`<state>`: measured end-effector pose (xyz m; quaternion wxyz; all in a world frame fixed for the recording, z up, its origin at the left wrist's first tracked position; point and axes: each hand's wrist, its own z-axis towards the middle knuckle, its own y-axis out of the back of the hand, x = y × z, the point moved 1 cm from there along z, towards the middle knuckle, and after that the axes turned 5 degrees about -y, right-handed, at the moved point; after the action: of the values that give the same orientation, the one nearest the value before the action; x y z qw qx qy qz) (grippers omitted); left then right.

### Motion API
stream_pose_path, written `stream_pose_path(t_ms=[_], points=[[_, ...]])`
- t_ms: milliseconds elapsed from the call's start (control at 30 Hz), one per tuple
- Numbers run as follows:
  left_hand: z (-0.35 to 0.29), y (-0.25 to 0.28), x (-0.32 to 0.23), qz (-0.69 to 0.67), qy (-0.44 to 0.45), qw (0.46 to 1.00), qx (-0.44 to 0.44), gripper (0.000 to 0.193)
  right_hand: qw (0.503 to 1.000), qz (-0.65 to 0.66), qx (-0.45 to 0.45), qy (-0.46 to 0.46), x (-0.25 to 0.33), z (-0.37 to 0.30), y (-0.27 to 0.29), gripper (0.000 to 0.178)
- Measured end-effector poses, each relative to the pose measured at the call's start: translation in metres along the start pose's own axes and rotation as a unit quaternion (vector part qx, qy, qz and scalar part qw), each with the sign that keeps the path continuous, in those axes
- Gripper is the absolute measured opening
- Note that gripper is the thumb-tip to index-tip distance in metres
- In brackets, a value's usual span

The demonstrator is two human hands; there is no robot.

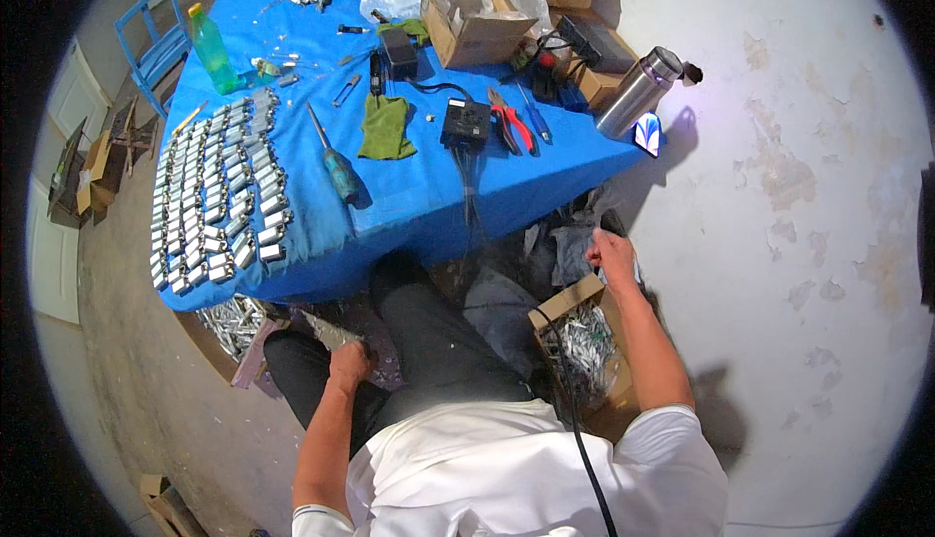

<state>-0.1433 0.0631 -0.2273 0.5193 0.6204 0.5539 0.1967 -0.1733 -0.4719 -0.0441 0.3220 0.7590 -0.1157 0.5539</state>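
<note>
My left hand [351,362] is closed beside my thigh, next to a pale cardboard flap [329,331]; its fingertips are hidden, so I cannot tell what it grips. To the right, my right hand [612,255] is curled closed above the far end of an open cardboard box [573,298]. Anything inside its fingers is too small or hidden to make out. Many small silver and white parts [584,347] fill that box. Grey cloth [573,253] lies just beyond the right hand. Another box of similar silver parts [230,327] stands left of my legs, under the table edge.
Rows of small silver metal blocks [216,191] cover the left of the blue-covered table [321,245]. Around them are a screwdriver [336,162], red-handled pliers [511,123], a green cloth [387,128], a black device [466,123], a steel flask [638,94] and a green bottle [211,50].
</note>
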Motion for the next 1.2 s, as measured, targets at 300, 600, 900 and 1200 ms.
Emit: stream_pose_path(t_ms=[300, 600, 900, 1200], points=[[-0.005, 0.009, -0.004, -0.011, -0.007, 1.000, -0.005, 0.030, 0.821, 0.049, -0.142, 0.551, 0.228, -0.106, 0.015, 0.031], [-0.005, 0.011, -0.009, -0.056, 0.033, 0.998, 0.004, 0.030, 0.771, 0.249, 0.206, 0.548, 0.304, -0.247, 0.036, 0.034], [-0.012, 0.030, -0.019, -0.087, 0.070, 0.993, 0.031, 0.030, 0.755, 0.165, 0.185, 0.607, 0.307, -0.199, 0.008, 0.033], [-0.014, -0.014, 0.009, -0.050, 0.048, 0.996, -0.060, 0.025, 0.839, 0.083, 0.040, 0.537, 0.316, -0.091, 0.012, 0.032]])
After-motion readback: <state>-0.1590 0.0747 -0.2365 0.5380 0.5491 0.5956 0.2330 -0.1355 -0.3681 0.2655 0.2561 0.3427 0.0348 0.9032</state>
